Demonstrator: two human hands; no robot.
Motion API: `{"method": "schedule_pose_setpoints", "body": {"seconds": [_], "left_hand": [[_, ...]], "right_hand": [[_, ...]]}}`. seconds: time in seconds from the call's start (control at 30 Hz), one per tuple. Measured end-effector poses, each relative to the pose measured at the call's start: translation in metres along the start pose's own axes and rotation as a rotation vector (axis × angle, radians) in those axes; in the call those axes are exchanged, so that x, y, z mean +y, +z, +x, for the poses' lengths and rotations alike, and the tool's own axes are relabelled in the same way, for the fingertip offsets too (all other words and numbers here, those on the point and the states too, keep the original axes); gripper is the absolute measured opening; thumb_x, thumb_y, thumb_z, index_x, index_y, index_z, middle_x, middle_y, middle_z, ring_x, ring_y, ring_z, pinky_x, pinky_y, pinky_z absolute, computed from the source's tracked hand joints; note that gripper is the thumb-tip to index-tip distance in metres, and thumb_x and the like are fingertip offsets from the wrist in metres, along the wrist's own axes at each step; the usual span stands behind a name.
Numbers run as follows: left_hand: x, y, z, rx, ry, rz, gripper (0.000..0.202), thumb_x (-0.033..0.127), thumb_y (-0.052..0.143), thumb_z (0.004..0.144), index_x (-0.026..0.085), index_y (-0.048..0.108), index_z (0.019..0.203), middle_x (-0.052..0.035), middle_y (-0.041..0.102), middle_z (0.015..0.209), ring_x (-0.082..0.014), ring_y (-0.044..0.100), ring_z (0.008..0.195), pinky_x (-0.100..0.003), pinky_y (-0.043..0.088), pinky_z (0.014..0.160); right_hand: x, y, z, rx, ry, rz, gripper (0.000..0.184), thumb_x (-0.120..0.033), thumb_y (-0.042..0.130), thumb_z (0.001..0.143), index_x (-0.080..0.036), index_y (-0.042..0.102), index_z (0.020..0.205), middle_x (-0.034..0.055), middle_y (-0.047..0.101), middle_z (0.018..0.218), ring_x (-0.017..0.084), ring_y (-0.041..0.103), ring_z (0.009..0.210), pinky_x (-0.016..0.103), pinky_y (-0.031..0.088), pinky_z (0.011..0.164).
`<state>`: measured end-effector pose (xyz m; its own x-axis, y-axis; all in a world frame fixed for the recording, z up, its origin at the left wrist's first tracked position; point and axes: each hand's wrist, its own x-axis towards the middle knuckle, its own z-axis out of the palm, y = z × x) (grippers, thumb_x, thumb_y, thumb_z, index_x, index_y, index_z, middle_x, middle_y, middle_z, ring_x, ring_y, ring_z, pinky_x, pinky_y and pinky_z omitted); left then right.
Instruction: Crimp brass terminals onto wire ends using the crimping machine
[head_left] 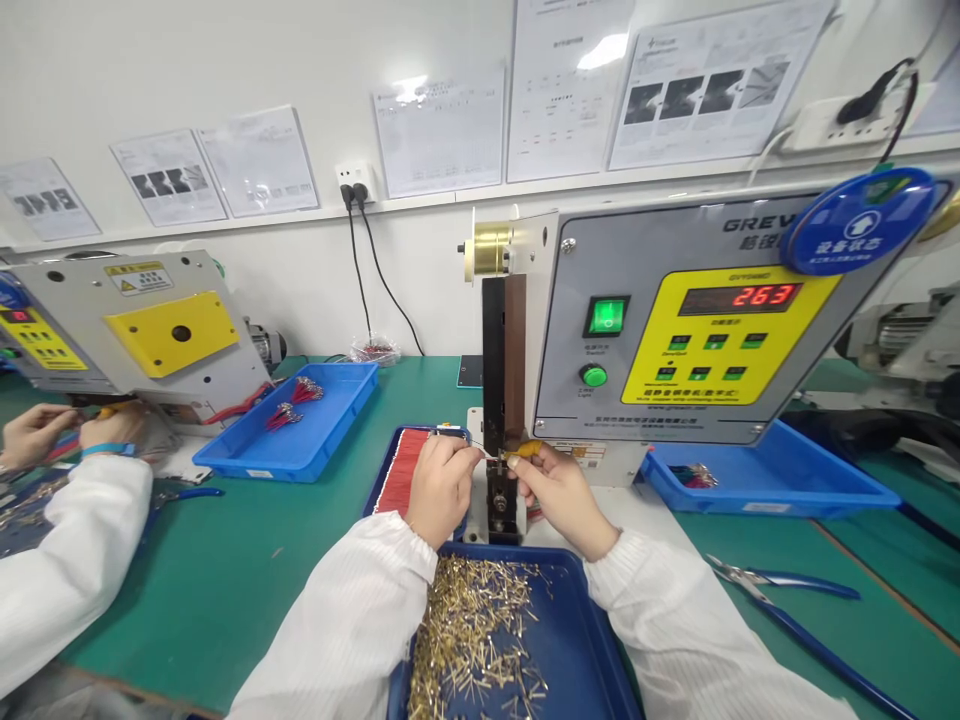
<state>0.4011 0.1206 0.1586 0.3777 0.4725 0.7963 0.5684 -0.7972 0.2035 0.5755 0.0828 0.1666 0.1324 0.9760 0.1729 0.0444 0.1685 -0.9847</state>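
Left hand (pixel 442 490): fingers (pixel 459 456) pinched narrow on a thin wire (pixel 487 455), its tip reaching toward the press (pixel 504 360). Right hand (pixel 562 495): fingers (pixel 525 468) closed on a small yellow piece (pixel 521 451), too small to identify, just beside the wire and above the die (pixel 499 505).

Beneath everything, a green tabletop (pixel 210 590). Near, between the white sleeves (pixel 337 620), a dark blue tray (pixel 585 620) heaped with brass terminals (pixel 476 630). Just left of the press, a second dark tray (pixel 379 490) packed with red wires (pixel 401 470). Farther left, a bright blue tray (pixel 225 455) with bundled red leads (pixel 292 395). To the right, another bright blue tray (pixel 825 490), with blue-handled pliers (pixel 795 600) on the tabletop nearby.

On the press, a lit green switch (pixel 606 316) and a red display (pixel 765 296) reading 263. At far left, a co-worker's hands (pixel 37 435) in front of a second press (pixel 135 320). Along the far white wall, printed sheets (pixel 712 85) and a socket (pixel 355 178) with two black plugs.
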Motion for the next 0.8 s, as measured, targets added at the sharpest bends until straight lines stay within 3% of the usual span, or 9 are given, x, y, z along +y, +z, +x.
{"method": "schedule_pose_setpoints", "body": {"seconds": [0.27,0.47,0.8], "left_hand": [[0.001,-0.001,0.001,0.001,0.002,0.003,0.020,0.011,0.046,0.090,0.019,0.064,0.094,-0.0061,0.059,0.092,-0.0181,0.051,0.090,-0.033,0.045,0.079],[0.004,-0.002,0.002,0.023,-0.005,0.032,0.016,0.018,0.051,0.090,0.019,0.066,0.095,-0.0062,0.059,0.089,-0.0179,0.051,0.088,-0.032,0.044,0.077],[0.001,0.002,0.000,-0.007,0.006,0.038,0.016,0.020,0.050,0.091,0.019,0.066,0.095,-0.0059,0.058,0.088,-0.0177,0.051,0.087,-0.031,0.044,0.075]], "right_hand": [[0.000,0.001,-0.001,0.005,-0.011,-0.023,0.028,-0.045,0.063,0.073,-0.019,0.055,0.074,-0.0013,0.061,0.063,0.009,0.049,0.044,0.022,0.043,0.041],[0.009,0.004,-0.006,0.092,-0.117,-0.179,0.029,-0.047,0.057,0.081,-0.020,0.052,0.071,-0.0019,0.057,0.052,0.012,0.053,0.042,0.023,0.043,0.041],[0.006,0.007,-0.009,0.135,-0.208,-0.301,0.023,-0.040,0.053,0.084,-0.021,0.051,0.070,-0.0004,0.060,0.054,0.015,0.060,0.047,0.024,0.047,0.047]]}}
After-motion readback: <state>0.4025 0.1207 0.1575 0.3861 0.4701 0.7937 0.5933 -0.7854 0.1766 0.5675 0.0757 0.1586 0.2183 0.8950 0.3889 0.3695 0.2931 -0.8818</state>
